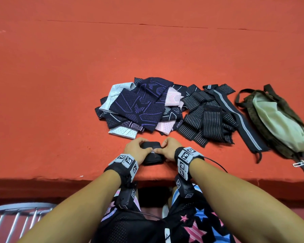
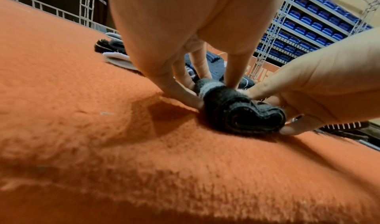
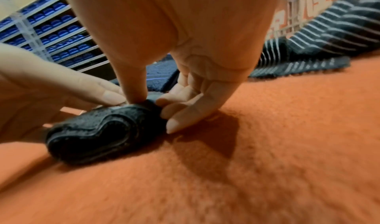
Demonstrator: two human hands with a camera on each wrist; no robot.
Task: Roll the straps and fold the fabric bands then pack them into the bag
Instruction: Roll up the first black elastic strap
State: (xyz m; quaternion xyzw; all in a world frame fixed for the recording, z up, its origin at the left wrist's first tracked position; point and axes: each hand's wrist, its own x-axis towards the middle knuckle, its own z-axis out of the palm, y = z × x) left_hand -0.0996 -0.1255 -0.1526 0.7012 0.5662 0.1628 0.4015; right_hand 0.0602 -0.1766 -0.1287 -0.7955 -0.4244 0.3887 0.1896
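Observation:
A black strap (image 1: pixel 152 155), wound into a tight roll, lies on the orange felt table (image 1: pixel 60 102) near its front edge. My left hand (image 1: pixel 139 151) grips the roll's left end and my right hand (image 1: pixel 167 149) pinches its right end. In the left wrist view the rolled strap (image 2: pixel 236 112) shows its spiral end, with a grey stripe under my left fingers (image 2: pixel 180 89). The right wrist view shows the roll (image 3: pixel 98 130) flattened under both thumbs. Behind lie a pile of patterned fabric bands (image 1: pixel 139 106), loose striped straps (image 1: pixel 205 116) and an open olive bag (image 1: pixel 277 120).
A long dark strap with a grey stripe (image 1: pixel 235 113) lies between the striped straps and the bag. The table's front edge (image 1: pixel 77 179) runs just below my wrists. A grey metal rack (image 1: pixel 21 213) stands at lower left. Shelves of blue boxes (image 2: pixel 308 24) stand beyond the table.

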